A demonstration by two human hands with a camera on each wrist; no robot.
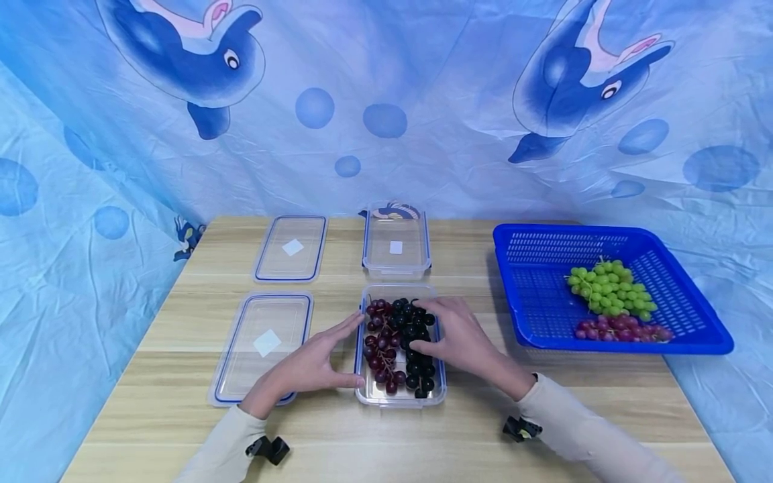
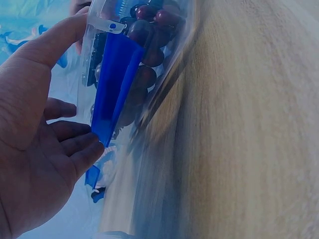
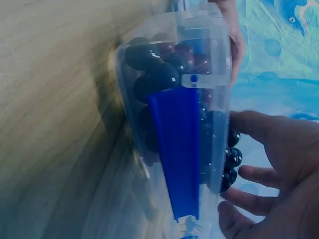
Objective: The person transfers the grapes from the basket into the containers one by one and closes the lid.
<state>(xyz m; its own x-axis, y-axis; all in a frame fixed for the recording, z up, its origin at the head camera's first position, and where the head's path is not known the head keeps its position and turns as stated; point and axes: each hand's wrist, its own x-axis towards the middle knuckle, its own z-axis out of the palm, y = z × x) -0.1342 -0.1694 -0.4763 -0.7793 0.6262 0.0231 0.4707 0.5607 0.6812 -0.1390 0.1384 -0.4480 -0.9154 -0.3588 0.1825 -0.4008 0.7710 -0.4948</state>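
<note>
Clear container stands mid-view; its blue flap runs towards 6 o'clock. Dark grapes show through the wall and protrude past the rim beside the right grip, at 4 o'clock, digits apart. Red grapes lie within, towards 12 o'clock. Left grip, partly hidden, at 1 o'clock. Wooden desk at 9 o'clock; printed blue sheet at 2 o'clock.

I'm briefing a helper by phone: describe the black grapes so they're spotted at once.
On the wood-grain table, a clear plastic container stands between the person's left hand and right hand. Inside, the black grapes lie toward the right hand. Their black skins set them apart from the dark red grapes beside them.
</note>
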